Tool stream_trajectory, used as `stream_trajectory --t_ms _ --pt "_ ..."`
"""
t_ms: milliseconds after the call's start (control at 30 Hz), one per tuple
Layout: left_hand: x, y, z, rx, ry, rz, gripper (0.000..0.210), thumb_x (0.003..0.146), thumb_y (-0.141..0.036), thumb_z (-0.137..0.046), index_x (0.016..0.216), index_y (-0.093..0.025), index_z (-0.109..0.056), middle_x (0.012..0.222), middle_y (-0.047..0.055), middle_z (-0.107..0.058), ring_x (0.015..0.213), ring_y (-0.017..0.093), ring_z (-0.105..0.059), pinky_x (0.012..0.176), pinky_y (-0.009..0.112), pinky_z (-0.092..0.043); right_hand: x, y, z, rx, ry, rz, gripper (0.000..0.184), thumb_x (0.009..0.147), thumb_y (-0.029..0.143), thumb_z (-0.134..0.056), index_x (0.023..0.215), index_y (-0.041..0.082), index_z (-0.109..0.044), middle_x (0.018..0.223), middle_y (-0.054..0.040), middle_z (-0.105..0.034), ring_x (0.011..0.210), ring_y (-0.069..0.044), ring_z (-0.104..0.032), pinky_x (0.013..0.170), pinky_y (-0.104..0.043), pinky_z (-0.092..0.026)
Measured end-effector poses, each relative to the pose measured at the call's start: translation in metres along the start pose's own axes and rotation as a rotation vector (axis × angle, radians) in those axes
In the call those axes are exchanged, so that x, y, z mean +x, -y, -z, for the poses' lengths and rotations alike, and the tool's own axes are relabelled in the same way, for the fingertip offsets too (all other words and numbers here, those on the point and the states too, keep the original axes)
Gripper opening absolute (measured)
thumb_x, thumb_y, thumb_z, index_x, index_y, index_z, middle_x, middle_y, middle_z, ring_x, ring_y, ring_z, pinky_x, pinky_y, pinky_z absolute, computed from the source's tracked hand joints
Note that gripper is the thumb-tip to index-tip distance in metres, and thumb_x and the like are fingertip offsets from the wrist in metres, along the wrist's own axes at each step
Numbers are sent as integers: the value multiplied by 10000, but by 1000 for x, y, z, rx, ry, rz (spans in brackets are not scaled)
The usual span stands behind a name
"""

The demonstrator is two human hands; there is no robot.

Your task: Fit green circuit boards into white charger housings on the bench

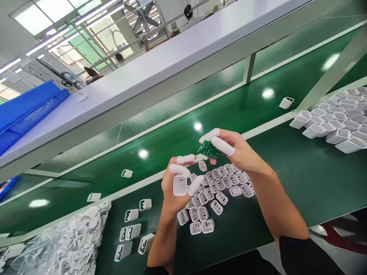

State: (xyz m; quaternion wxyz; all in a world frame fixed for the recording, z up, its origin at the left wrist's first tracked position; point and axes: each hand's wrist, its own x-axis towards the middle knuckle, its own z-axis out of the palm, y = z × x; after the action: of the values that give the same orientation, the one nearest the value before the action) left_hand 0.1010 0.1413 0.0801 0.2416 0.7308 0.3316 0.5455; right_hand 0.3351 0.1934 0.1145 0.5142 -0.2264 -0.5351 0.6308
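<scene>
My left hand [174, 191], with white finger covers, grips a white plastic charger housing [180, 186] whose end faces me. In my right hand [229, 147], also in finger covers, a green circuit board [208, 149] is pinched between thumb and fingers. The board is held above and to the right of the housing, apart from it. Below both hands, many open white housings [213, 187] with slots in their bottoms stand in rows on the dark green bench [237, 225].
Several housings with dark parts inside [132, 215] lie at left, beside a plastic bag of white pieces [69, 236]. More housings [338, 118] are massed at right. Beyond a pale rail runs a green belt [172, 141] with a few housings. A white shelf [160, 65] carries a blue bin [25, 110].
</scene>
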Motion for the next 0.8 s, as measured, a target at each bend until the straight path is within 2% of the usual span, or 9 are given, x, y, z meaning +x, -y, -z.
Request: stream_trajectory --t_ms 100,167,200,267,400,467,533,667,800 --pt "-5 -2 -14 -150 -261 35 325 961 -204 -886 1008 -224 -565 1246 33 -757 952 197 -843 905 416 -727 2 -13 -18 -88 29 -23 320 1046 560 -809 1123 249 -825 953 -16 -774 780 -147 -750 657 -259 -670" --pt "-3 5 -21 -248 -360 87 324 987 -245 -872 1007 -224 -550 1174 11 -718 846 147 -809 839 367 -720 2 -22 -28 -152 33 18 289 1062 511 -804 1244 288 -832 1061 -31 -825 906 -168 -803 788 -286 -711" --pt "-1 9 -21 -286 -370 96 323 998 -266 -863 1004 -224 -543 1157 7 -693 829 136 -794 808 348 -711 2 -26 -32 -181 29 43 297 1071 492 -798 1304 309 -826 1111 -37 -842 966 -182 -821 855 -309 -720" --pt "4 17 -14 -325 -308 76 319 1005 -293 -850 1003 -225 -539 1113 3 -657 809 126 -759 751 317 -678 2 -33 -35 -225 19 89 336 1088 479 -777 1395 343 -804 1165 -46 -859 1045 -209 -841 931 -350 -726" --pt "4 24 17 -261 -53 30 367 914 -226 -886 1013 -234 -533 887 -42 -564 695 92 -546 635 259 -507 4 -40 -34 -237 -23 183 376 1056 446 -819 1421 357 -786 1173 -55 -851 1028 -254 -867 924 -425 -751" --pt "1 25 31 -244 80 19 427 860 -183 -862 1103 -247 -516 913 -31 -543 731 114 -496 638 279 -470 4 -39 -35 -238 -62 271 412 988 377 -901 1383 346 -790 1211 -58 -843 1041 -271 -871 939 -460 -763" --pt "0 26 39 -243 174 -8 523 838 -168 -806 1230 -259 -471 1015 4 -527 801 145 -501 655 302 -479 3 -36 -39 -258 -47 350 476 901 292 -976 1340 330 -796 1216 -60 -854 1072 -290 -871 960 -489 -770" --pt "2 28 48 -174 206 -74 645 890 -107 -760 1412 -288 -427 1139 38 -523 920 176 -583 704 320 -548 -4 -30 -50 -313 22 453 571 803 182 -1034 1311 307 -804 1156 -65 -889 1081 -315 -879 887 -500 -795" --pt "6 32 52 -116 143 -124 590 928 -90 -813 1430 -271 -560 1305 97 -644 1122 235 -733 822 375 -660 -7 -32 -57 -392 -53 606 631 779 163 -1049 1345 302 -805 1172 -64 -897 1050 -310 -886 799 -473 -800"
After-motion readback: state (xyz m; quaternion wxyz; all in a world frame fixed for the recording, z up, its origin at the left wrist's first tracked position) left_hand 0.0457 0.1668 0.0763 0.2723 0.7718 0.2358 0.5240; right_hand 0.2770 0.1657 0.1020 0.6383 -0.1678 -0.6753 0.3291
